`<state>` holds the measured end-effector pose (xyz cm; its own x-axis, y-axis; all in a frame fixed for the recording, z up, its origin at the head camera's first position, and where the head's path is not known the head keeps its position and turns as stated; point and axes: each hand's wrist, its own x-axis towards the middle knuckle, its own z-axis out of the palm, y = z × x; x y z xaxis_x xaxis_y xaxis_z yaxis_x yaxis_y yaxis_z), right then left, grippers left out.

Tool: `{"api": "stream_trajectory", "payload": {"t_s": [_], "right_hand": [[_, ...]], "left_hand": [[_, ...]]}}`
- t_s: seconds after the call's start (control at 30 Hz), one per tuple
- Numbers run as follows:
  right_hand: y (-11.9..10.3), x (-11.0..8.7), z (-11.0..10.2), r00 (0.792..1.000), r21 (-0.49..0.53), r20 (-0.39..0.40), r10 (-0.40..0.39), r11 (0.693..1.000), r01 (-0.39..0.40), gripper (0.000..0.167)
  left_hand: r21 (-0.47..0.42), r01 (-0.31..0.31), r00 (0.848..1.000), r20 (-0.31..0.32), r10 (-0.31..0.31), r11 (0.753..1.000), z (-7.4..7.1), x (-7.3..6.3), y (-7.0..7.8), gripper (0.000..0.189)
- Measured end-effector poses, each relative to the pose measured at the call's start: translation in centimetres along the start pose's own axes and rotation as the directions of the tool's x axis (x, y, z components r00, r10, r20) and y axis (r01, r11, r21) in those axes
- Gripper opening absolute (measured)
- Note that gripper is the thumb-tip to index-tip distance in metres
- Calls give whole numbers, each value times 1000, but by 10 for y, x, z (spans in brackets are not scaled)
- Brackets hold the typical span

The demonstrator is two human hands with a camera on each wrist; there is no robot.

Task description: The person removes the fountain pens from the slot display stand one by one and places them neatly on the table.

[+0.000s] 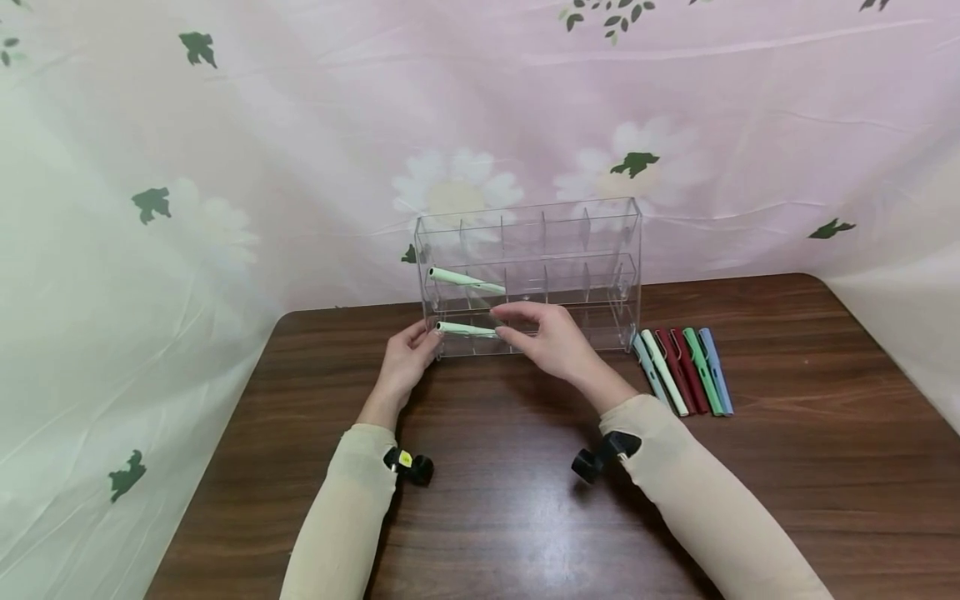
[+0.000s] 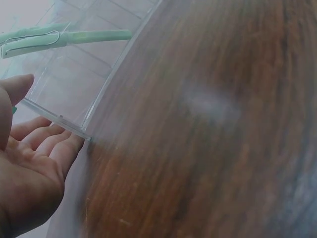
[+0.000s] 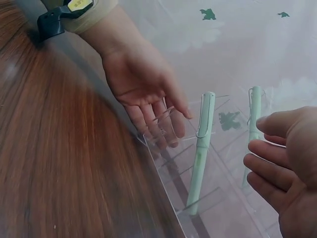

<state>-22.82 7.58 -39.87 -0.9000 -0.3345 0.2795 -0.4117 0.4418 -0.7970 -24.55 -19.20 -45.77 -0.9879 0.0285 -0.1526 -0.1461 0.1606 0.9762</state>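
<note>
A clear plastic tiered rack [image 1: 525,346] stands near the table's back edge. One pale green pen [image 1: 467,282] lies slanted in its middle tier; another pale green pen [image 1: 465,330] lies in the lowest tier. My left hand [image 1: 407,358] holds the rack's left end; in the right wrist view its fingers [image 3: 148,116] show through the plastic and its thumb is at the front edge. My right hand [image 1: 551,337] is in front of the rack, close to the lower pen's right end. Its thumb and fingers stand apart, with nothing held between them.
Right of the rack, several capped pens lie side by side on the brown wooden table [image 1: 480,517], among them a dark red pen [image 1: 692,371], a green pen [image 1: 699,371] and a blue pen [image 1: 716,371]. A floral cloth [image 1: 337,167] hangs behind.
</note>
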Motion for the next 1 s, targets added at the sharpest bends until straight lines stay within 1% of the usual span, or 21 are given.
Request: {"api": "stream_trajectory", "payload": {"t_s": [0.1, 0.23, 0.53, 0.77, 0.9, 1.0], "right_hand": [[0, 6, 3, 1000, -10, 25, -9, 1000, 10, 34], [0, 12, 8, 999, -35, 38, -7, 999, 8, 35], [4, 25, 20, 997, -70, 73, 32, 997, -27, 35], [4, 33, 27, 990, -65, 117, 75, 996, -68, 34], [3, 38, 32, 986, -121, 136, 93, 990, -76, 33], [2, 41, 36, 985, -165, 133, 112, 982, -89, 32]], "left_hand": [[-1, 1, 1000, 0, -1, 1000, 1, 0, 2, 58], [1, 2, 1000, -1, -2, 1000, 1, 0, 3, 58], [3, -2, 1000, -7, 2, 1000, 1, 1, 0, 59], [-2, 2, 1000, -14, -2, 1000, 0, 1, -1, 60], [0, 6, 1000, -19, -6, 1000, 1, 2, -2, 59], [-5, 3, 1000, -20, -3, 1000, 1, 3, -2, 59]]}}
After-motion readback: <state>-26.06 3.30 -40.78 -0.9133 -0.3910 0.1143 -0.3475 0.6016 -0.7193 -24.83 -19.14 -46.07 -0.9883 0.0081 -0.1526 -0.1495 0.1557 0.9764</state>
